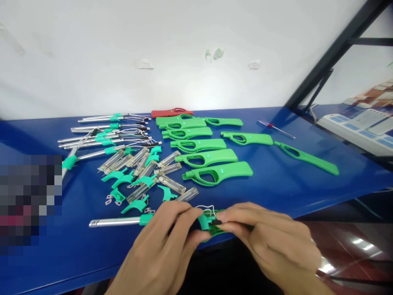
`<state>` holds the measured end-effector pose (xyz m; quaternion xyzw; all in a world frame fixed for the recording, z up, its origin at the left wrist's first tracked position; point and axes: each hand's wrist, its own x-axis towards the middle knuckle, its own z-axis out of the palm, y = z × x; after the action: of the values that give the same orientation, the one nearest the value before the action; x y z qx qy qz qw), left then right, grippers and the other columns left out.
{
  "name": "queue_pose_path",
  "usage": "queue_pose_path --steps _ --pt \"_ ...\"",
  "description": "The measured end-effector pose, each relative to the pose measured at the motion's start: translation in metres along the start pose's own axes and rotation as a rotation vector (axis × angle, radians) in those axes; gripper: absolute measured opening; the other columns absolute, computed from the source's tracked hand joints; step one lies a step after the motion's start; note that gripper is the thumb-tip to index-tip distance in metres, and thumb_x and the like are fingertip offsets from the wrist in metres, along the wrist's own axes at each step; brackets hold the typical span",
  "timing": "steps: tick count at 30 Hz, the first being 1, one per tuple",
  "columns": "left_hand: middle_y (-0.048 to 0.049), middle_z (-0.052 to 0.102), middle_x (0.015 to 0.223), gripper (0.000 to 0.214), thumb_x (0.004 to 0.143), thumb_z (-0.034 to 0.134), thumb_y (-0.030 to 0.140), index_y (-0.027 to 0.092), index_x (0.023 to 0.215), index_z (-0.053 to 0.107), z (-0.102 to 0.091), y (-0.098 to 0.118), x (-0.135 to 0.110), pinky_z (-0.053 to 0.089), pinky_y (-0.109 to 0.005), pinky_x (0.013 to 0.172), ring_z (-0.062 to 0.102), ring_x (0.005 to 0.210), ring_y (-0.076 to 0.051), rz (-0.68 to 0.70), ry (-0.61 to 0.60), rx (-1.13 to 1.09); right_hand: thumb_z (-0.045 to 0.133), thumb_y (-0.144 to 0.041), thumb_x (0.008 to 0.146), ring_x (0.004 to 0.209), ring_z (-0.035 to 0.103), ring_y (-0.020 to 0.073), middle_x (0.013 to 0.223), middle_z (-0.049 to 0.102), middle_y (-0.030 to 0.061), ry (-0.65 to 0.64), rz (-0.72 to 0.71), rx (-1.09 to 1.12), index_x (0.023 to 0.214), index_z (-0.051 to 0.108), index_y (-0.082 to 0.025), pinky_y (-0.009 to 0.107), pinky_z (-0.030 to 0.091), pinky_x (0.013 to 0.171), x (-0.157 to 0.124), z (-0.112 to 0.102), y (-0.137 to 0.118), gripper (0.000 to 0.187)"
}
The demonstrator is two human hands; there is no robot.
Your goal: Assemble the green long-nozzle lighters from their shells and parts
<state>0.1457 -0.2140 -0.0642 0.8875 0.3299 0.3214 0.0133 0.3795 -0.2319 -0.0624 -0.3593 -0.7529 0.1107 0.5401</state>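
Closest to the camera, the left hand (pixel 166 246) and right hand (pixel 273 237) meet over a green shell (pixel 218 231) at the surface's near edge. The left grip pinches a teal trigger (pixel 203 222) between fingers and thumb at the shell; the right grip has thumb and forefinger closed on a small black part (pixel 215 222) just beside it. A white wire (pixel 208 206) loops above them. Out past the left hand's knuckles runs a silver tube (pixel 115 222) with a teal collar (pixel 146 218) (the hand hides how it joins the shell).

Just beyond, loose triggers (pixel 139 203) and clear tanks (pixel 172 184) lie jumbled together, with little metal clips (pixel 108 200) among them. Further left are more tubes (pixel 92 141), wired and collared, mostly side by side. Right of these, green shells (pixel 215 157) form a rough column, a red shell (pixel 172 112) at its far end near the wall (pixel 184 32). Three more green ones trail rightward, and a screwdriver (pixel 276 128) lies slantwise on the blue surface (pixel 260 192).
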Motion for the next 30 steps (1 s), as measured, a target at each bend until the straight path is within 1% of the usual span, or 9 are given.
queue_pose_path --steps 2,4,5,7,11,17,22,26,30 --pt "-0.0083 0.071 0.123 0.023 0.112 0.062 0.022 0.015 0.134 0.064 -0.0004 0.0013 -0.0003 0.059 -0.029 0.103 0.07 0.119 -0.02 -0.033 -0.002 -0.016 0.078 0.004 0.092 0.076 0.084 0.0189 0.097 0.087 0.002 -0.008 0.025 0.029 0.081 0.065 -0.023 0.028 0.072 0.069 -0.0001 -0.0011 0.0007 0.031" --pt "-0.0071 0.071 0.122 0.023 0.112 0.063 0.022 0.016 0.134 0.064 -0.0008 0.0021 -0.0005 0.059 -0.028 0.103 0.07 0.118 -0.019 -0.049 0.008 -0.031 0.077 0.004 0.092 0.075 0.084 0.0197 0.096 0.087 0.0017 -0.004 0.056 0.062 0.072 0.055 -0.024 0.029 0.071 0.065 0.001 -0.0022 0.0004 0.041" --pt "-0.0068 0.072 0.122 0.023 0.112 0.063 0.022 0.016 0.135 0.064 -0.001 0.0022 -0.0003 0.059 -0.028 0.103 0.07 0.118 -0.019 -0.046 0.012 -0.032 0.076 0.003 0.093 0.074 0.084 0.0198 0.096 0.087 0.0012 -0.001 0.073 0.074 0.07 0.051 -0.024 0.03 0.071 0.064 0.0019 -0.0027 -0.0001 0.044" --pt "-0.007 0.072 0.122 0.023 0.113 0.062 0.02 0.015 0.135 0.064 -0.0014 0.002 0.0001 0.058 -0.028 0.102 0.069 0.118 -0.019 -0.033 0.01 -0.023 0.076 0.002 0.094 0.073 0.083 0.02 0.095 0.088 0.0005 -0.007 0.096 0.087 0.069 0.049 -0.024 0.03 0.071 0.064 0.0039 -0.0033 -0.0013 0.046" --pt "-0.0078 0.071 0.125 0.024 0.113 0.061 0.019 0.014 0.137 0.064 -0.0016 0.0009 0.0003 0.056 -0.029 0.105 0.066 0.124 -0.019 -0.012 -0.026 0.003 0.076 0.002 0.094 0.073 0.083 0.0185 0.096 0.088 -0.0005 -0.02 0.115 0.096 0.07 0.048 -0.023 0.028 0.071 0.066 0.0056 -0.0037 -0.002 0.045" --pt "-0.0094 0.069 0.127 0.024 0.113 0.062 0.018 0.011 0.136 0.063 -0.0008 0.0011 -0.002 0.05 -0.029 0.111 0.063 0.131 -0.02 0.007 -0.015 0.003 0.075 0.006 0.092 0.078 0.084 0.0172 0.1 0.088 -0.0001 -0.044 0.075 0.096 0.069 0.048 -0.022 0.028 0.072 0.072 0.0029 -0.0059 0.0007 0.045" --pt "-0.0085 0.07 0.126 0.022 0.114 0.062 0.022 0.015 0.135 0.064 0.0002 0.0013 -0.0023 0.054 -0.027 0.107 0.067 0.126 -0.019 -0.027 0.009 -0.001 0.073 0.01 0.089 0.082 0.084 0.0156 0.101 0.088 -0.001 -0.073 0.122 0.107 0.07 0.052 -0.021 0.023 0.071 0.075 0.0023 -0.008 0.0004 0.042" --pt "-0.0094 0.069 0.126 0.025 0.112 0.064 0.022 0.015 0.136 0.064 0.0007 0.0012 -0.0023 0.056 -0.028 0.103 0.068 0.122 -0.019 -0.046 -0.014 -0.022 0.07 0.011 0.088 0.082 0.084 0.0163 0.099 0.088 -0.0013 -0.066 0.162 0.142 0.068 0.055 -0.021 0.023 0.071 0.073 0.0046 -0.0077 -0.0007 0.04" --pt "-0.0087 0.069 0.124 0.022 0.113 0.063 0.021 0.016 0.135 0.064 -0.0005 0.0022 -0.0017 0.057 -0.028 0.1 0.07 0.119 -0.018 -0.047 -0.003 -0.029 0.074 0.007 0.088 0.079 0.083 0.016 0.097 0.087 -0.0005 -0.062 0.221 0.124 0.07 0.06 -0.021 0.022 0.071 0.071 0.007 -0.0079 -0.0026 0.036"
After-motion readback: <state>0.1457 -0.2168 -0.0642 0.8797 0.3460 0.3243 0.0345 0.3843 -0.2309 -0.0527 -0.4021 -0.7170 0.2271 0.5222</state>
